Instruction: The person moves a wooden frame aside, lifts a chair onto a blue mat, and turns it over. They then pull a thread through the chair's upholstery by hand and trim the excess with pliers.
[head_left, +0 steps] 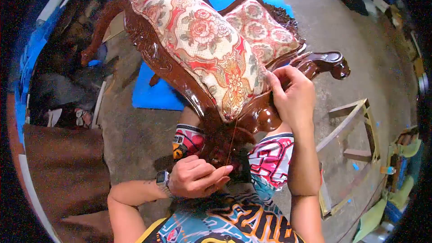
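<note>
Across our lap lies an upholstered chair (198,40), tipped on its side with its floral cushion facing up and its dark carved wooden frame (148,45) running along the near edge. From the lower edge of the cushion a thin thread (233,137) runs down toward us, taut and nearly upright. Our left hand (195,177) sits low, near our chest, its fingers (220,173) pinched together on the lower end of that thread; a watch (163,180) is strapped to that wrist. Our right hand (292,99) is raised against the chair's edge where fabric meets polished wood, its fingers (275,81) pressed together at the seam; we cannot tell whether they hold a needle, since anything so small is hidden there. Beyond that hand one curved chair leg (326,60) sticks out to the right. Under the chair we see a blue mat (155,92) spread on the grey concrete floor (342,27). To our right a bare wooden frame (355,126) lies flat on the floor, well apart from the chair. To our left a brown cloth (67,166) covers something low beside us.
</note>
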### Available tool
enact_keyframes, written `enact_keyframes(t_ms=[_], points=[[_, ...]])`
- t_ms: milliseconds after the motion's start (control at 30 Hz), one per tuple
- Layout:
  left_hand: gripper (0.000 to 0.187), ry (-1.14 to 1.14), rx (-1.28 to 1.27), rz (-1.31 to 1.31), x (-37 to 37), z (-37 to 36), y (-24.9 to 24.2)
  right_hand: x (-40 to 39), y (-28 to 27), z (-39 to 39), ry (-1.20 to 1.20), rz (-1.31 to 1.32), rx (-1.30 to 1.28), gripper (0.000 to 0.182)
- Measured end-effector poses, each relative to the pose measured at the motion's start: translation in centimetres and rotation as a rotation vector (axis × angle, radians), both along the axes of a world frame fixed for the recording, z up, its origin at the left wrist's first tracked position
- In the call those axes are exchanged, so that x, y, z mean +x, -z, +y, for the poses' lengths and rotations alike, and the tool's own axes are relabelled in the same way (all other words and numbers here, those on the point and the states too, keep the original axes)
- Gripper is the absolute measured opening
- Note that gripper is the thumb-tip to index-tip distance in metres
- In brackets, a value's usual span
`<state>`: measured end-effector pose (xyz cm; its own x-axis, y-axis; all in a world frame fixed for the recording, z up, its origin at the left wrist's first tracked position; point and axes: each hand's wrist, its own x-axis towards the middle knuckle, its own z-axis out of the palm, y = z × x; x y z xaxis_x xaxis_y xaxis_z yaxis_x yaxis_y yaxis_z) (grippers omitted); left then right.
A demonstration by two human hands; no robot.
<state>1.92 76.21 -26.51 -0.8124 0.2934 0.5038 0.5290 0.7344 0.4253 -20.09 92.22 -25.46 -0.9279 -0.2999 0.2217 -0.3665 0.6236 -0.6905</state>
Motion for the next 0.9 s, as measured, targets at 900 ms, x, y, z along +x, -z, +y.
enact_keyframes(t_ms=[900], points=[[0.038, 0.172, 0.085, -0.118, 0.1, -1.5, -1.3, 0.8, -0.8, 0.0, 0.029, -0.041, -0.031, 0.017]])
